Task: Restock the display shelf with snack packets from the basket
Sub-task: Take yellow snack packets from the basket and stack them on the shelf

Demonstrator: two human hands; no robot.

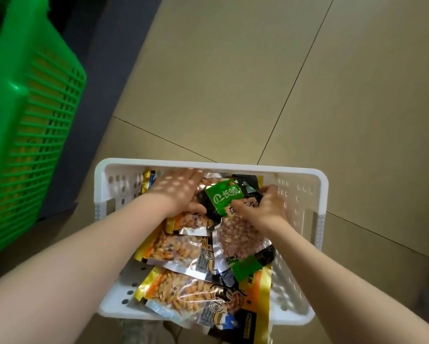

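1. Both hands are down in the white perforated plastic basket (305, 192) on the tiled floor, among the glossy foil snack packets.
2. The right hand (260, 209) pinches the green-and-black peanut packet (224, 198) at its edge, fingers closed on it.
3. The left hand (178, 189) lies flat, fingers spread, pressing on packets at the far end.
4. The film looks slick, crinkly and light; I'd grip a sealed edge, not the bulging middle.
5. No display shelf is in view; a green slatted plastic crate (27, 115) stands left.
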